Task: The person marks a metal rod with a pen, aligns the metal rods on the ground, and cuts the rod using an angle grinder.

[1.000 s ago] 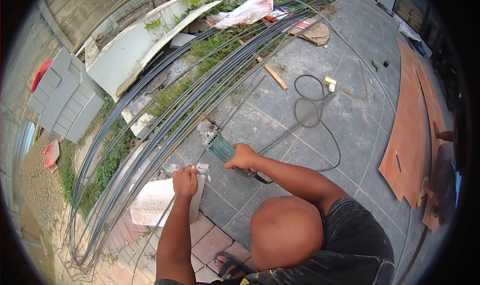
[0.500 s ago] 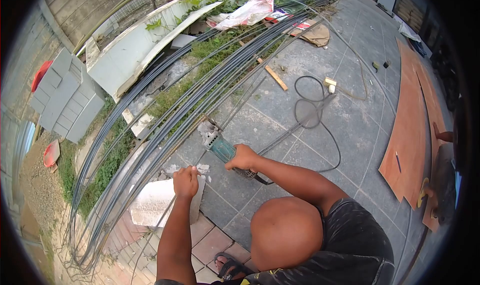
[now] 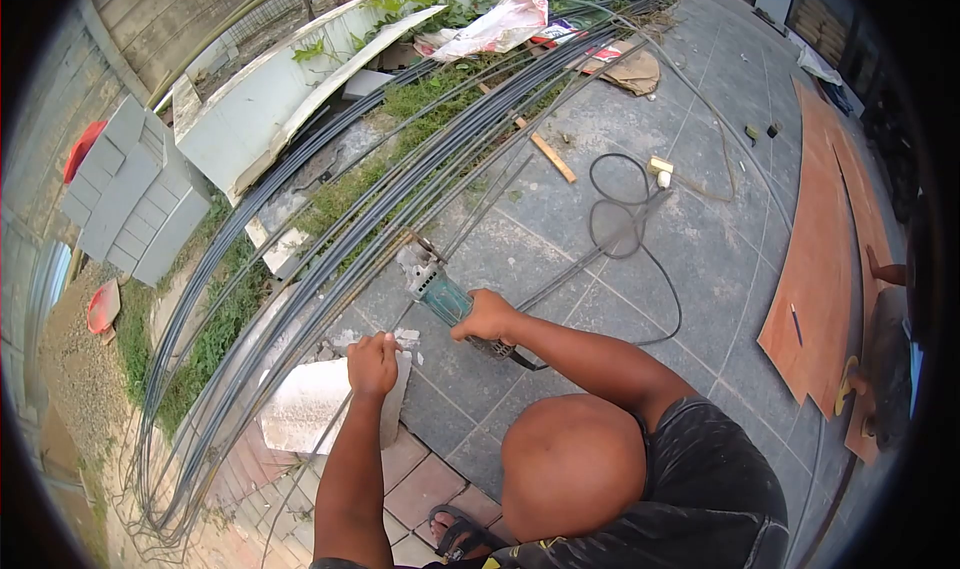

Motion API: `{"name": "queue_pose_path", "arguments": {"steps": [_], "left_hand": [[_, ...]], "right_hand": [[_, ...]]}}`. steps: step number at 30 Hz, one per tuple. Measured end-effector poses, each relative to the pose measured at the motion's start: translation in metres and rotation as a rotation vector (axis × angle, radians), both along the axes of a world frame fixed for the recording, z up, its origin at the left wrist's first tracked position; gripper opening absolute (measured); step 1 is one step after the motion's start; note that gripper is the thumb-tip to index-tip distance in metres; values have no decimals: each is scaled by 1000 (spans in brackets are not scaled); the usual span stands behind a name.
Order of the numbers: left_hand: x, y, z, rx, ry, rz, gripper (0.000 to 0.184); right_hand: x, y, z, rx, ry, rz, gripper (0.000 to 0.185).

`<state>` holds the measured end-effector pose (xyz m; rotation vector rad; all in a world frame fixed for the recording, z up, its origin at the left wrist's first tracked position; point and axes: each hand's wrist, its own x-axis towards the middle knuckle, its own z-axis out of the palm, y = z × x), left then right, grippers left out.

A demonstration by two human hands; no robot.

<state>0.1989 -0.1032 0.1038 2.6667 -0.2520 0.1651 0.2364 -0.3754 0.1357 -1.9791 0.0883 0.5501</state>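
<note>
My right hand (image 3: pixel 485 317) is wrapped round the body of a teal angle grinder (image 3: pixel 441 293). The grinder's metal head points up and left, close to a thin steel rod (image 3: pixel 486 209) among other rods. My left hand (image 3: pixel 372 363) is closed on a steel rod (image 3: pixel 336 416), above a rough white block (image 3: pixel 305 401). That rod slants up from the lower left, through my fist and toward the grinder. Whether the grinder's disc touches a rod is too small to tell.
A long bundle of bent steel rods (image 3: pixel 400 184) curves across the left side. A black cable (image 3: pixel 672 287) loops over the grey tiles (image 3: pixel 560 299). Brown plywood sheets (image 3: pixel 812 279) lie at right, where another person's hand (image 3: pixel 884 269) rests. A wooden strip (image 3: pixel 546 151) lies ahead.
</note>
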Motion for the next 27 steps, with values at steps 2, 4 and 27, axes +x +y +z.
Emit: {"name": "queue_pose_path", "arguments": {"steps": [2, 4, 27], "left_hand": [[0, -1, 1, 0, -4, -1, 49], [0, -1, 2, 2, -9, -1, 49], [1, 1, -3, 27, 18, 22, 49]], "right_hand": [[0, -1, 0, 1, 3, -1, 65], [1, -1, 1, 16, 14, 11, 65], [2, -1, -3, -21, -12, 7, 62]]}}
